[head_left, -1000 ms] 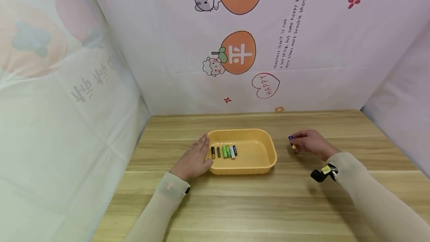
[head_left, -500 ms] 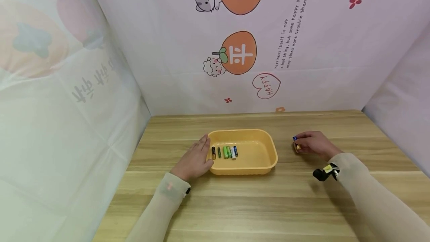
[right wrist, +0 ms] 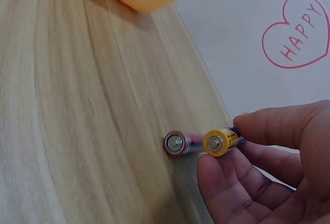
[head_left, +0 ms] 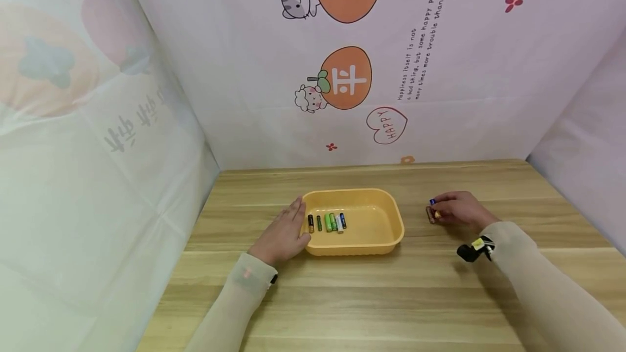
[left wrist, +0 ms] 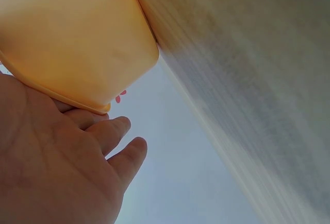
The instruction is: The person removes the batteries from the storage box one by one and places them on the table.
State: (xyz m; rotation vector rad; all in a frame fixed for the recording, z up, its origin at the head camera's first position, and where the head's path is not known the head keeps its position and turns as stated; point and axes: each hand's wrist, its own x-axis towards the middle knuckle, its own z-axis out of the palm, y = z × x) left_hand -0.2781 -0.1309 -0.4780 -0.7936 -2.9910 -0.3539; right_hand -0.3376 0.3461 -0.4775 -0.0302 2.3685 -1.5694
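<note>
My right hand point(head_left: 462, 209) pinches a blue and yellow battery point(right wrist: 221, 140) between thumb and fingers, to the right of the yellow tray point(head_left: 354, 250). Just left of it, a reddish-brown battery point(head_left: 430, 215) lies on the table; in the right wrist view its end faces the camera. My left hand point(head_left: 281, 236) rests along the tray's left end, fingers stretched out against the rim. Several batteries lie in a row in the tray's left half, among them a black and gold battery point(head_left: 311, 224), a bright green battery point(head_left: 328, 222) and a white battery point(head_left: 339, 225).
The wooden table point(head_left: 352, 303) runs back to a white printed sheet point(head_left: 264, 96) hanging behind the tray. White sheets also hang at the left and right sides. A black wrist device point(head_left: 469, 253) sits at my right cuff.
My right hand has moved slightly to the right with the blue and yellow battery, and the reddish-brown battery shows more plainly beside it. The left hand stays at the tray.
</note>
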